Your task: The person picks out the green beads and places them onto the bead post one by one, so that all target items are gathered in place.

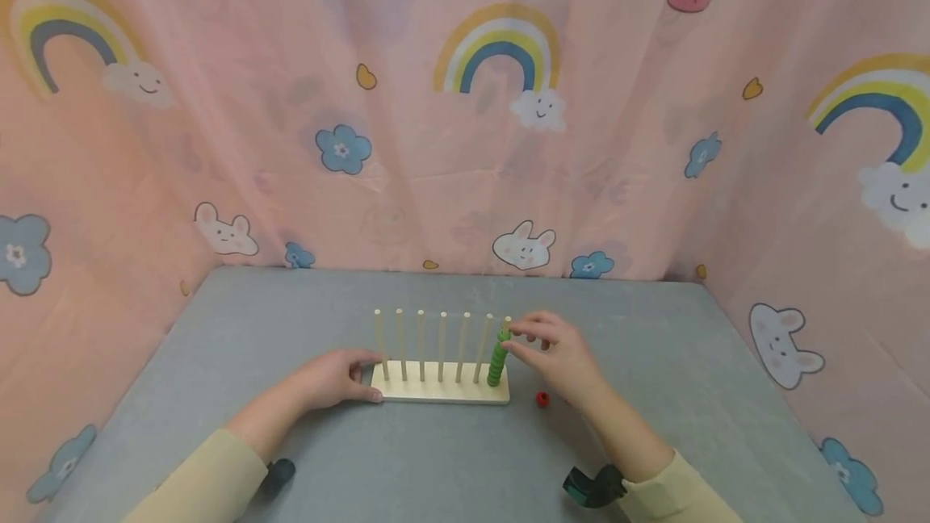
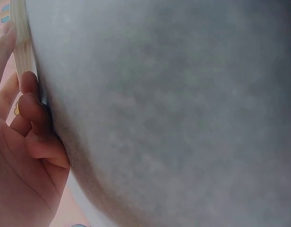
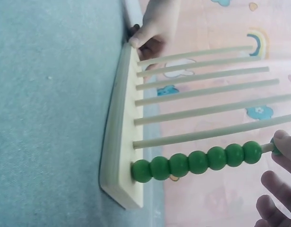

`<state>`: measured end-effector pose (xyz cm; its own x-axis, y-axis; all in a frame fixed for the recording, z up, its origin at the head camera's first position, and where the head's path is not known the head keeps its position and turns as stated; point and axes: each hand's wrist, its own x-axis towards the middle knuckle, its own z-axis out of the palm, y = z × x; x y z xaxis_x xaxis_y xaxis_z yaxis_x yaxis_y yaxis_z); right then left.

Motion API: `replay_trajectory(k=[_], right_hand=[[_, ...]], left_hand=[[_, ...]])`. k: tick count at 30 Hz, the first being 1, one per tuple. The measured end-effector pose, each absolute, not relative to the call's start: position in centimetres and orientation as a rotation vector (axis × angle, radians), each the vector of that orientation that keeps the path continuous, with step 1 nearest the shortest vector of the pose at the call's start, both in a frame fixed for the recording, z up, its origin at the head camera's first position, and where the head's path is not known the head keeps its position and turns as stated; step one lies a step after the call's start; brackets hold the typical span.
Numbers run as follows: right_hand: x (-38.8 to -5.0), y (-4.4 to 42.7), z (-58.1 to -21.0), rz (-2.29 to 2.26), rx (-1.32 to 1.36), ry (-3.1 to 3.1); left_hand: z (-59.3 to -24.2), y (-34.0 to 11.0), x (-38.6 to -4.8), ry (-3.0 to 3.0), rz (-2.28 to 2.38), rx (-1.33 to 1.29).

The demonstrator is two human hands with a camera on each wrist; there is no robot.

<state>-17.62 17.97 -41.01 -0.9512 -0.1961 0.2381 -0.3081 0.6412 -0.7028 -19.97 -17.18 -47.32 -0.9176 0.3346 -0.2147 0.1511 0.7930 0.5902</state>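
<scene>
A pale wooden peg board with a row of several upright pegs stands on the table. My left hand grips its left end, thumb at the front edge and fingers behind; the left wrist view shows only part of the fingers and the wood. Green beads are stacked on the rightmost peg, and the other pegs carry none. At that peg's upper part, my right hand pinches one more green bead, mostly covered by thumb and finger, with a short gap above the stack.
A small red bead lies on the grey table, right of the board and near my right hand. Pink printed curtain encloses the back and sides. Dark wrist straps show near the sleeves.
</scene>
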Motion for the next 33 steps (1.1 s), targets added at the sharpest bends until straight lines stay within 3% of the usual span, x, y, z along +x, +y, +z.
replay_trajectory(k=[24, 33], right_hand=[[-17.3, 19.3, -42.6, 1.158, 0.448, -2.82], [-15.2, 21.8, -43.7, 0.96, 0.558, -2.915]], left_hand=[[-46.9, -16.6, -19.4, 2.69, 0.797, 0.412], [-46.9, -17.5, -17.6, 2.7, 0.832, 0.334]])
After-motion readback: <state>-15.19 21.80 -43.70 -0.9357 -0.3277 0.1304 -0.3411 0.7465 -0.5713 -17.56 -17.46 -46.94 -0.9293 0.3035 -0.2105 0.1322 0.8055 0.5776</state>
